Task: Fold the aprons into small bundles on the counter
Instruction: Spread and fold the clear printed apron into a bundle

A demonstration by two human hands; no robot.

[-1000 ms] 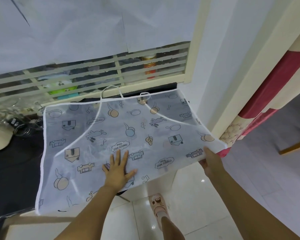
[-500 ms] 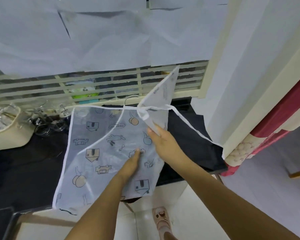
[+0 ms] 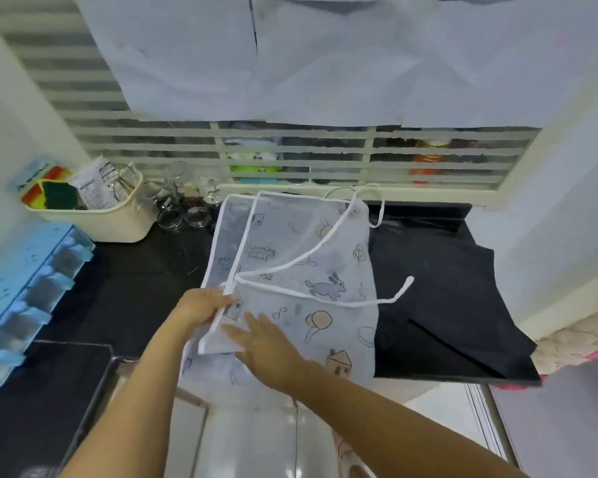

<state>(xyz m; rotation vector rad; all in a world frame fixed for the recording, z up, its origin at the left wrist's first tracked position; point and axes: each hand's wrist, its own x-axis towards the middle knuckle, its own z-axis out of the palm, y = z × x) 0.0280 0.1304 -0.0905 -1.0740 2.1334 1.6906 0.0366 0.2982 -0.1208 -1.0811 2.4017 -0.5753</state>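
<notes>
Apron [image 3: 311,270] lies doubled over on the dark surface [image 3: 142,270], its long axis running straight away from me. The near hem droops over the front lip and the neck loop [image 3: 339,190] sits at the far end by the window grille [image 3: 325,157]. What matters for my next move is that the white-piped free edge is on the left side. My left grip [image 3: 204,305] has it, thumb on top and fingers curled round the piping, and the rest of the cloth spreads to the right of that hold. My right grip [image 3: 266,343] is released, fingers straight and laid flat on the upper layer. It is just beside the left one and a little nearer to me, so it is closer to the apron's middle. I judge the layers want squaring before another fold goes across that long axis, with the flat palm as anchor.

The fabric looks thin and half see-through, white with pale cartoon prints: a rabbit [image 3: 327,288], little houses, a leaf. A loose tie [image 3: 409,280] trails off the right side onto the surface and could get trapped. A black cloth [image 3: 463,305] lies just to the right; whether it is another apron I cannot tell.
</notes>
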